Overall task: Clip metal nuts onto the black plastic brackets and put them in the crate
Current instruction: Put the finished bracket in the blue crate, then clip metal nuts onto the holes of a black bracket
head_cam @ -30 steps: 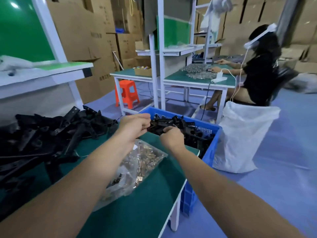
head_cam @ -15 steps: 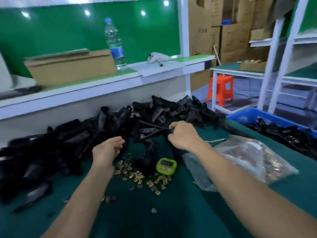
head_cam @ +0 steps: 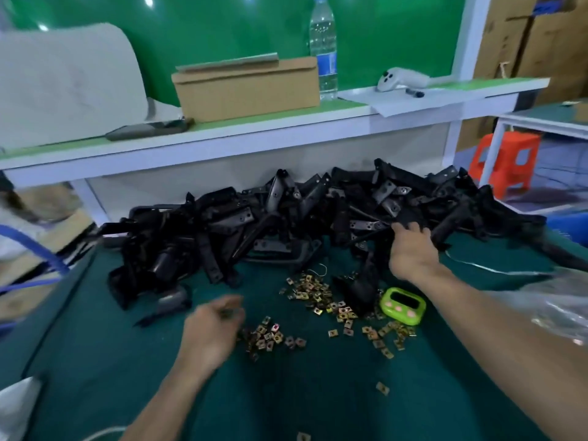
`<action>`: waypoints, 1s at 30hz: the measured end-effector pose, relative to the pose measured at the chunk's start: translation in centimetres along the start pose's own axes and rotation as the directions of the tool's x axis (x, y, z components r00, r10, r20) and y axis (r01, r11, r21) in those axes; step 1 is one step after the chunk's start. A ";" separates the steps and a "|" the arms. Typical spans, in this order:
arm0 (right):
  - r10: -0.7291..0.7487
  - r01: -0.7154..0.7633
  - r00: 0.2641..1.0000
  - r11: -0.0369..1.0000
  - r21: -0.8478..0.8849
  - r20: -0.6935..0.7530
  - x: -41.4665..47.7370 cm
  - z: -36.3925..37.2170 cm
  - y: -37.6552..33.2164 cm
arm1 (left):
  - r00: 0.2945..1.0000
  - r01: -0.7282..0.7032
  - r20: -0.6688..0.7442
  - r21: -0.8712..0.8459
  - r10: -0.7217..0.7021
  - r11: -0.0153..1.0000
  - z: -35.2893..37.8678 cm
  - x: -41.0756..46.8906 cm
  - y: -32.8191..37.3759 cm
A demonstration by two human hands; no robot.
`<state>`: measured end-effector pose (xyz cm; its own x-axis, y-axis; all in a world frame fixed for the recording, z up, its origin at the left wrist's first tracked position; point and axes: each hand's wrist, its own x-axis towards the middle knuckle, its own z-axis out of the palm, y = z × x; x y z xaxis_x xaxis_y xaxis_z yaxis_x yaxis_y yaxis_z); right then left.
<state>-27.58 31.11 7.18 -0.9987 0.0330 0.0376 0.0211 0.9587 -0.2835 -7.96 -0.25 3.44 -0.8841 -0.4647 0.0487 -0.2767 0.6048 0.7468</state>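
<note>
A long pile of black plastic brackets point(head_cam: 286, 224) lies across the back of the green table point(head_cam: 318, 393). In front of it, loose metal nuts point(head_cam: 313, 291) are scattered on the mat. My right hand point(head_cam: 410, 253) reaches into the right part of the pile, its fingers curled round a black bracket point(head_cam: 410, 222). Blurred by motion, my left hand point(head_cam: 213, 329) hovers low beside a small cluster of nuts point(head_cam: 267, 338), and its fingertips seem to pinch a small dark nut point(head_cam: 227, 312). Only a corner of the blue crate point(head_cam: 569, 222) shows at the right edge.
A green timer point(head_cam: 402, 305) sits by the nuts. A clear plastic bag point(head_cam: 566, 300) lies at the right. The shelf behind holds a cardboard box point(head_cam: 246, 87), a water bottle point(head_cam: 323, 46) and a white controller point(head_cam: 394, 79). An orange stool point(head_cam: 506, 163) stands beyond.
My view has swung left from the crate to the bracket pile. My left hand dropped toward the nuts. My right hand pushed further into the brackets.
</note>
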 end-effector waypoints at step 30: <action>-0.546 -0.400 0.641 0.362 0.842 0.539 -12.2 5.1 -4.8 | 0.980 -0.174 -0.106 -0.077 0.166 0.982 5.5 -1.1 1.4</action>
<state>-15.76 24.68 3.19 -0.6762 -0.6548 -0.3377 0.3685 0.0963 -0.9246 -9.48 4.64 0.73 -0.8728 -0.4240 0.2419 -0.0884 0.6246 0.7759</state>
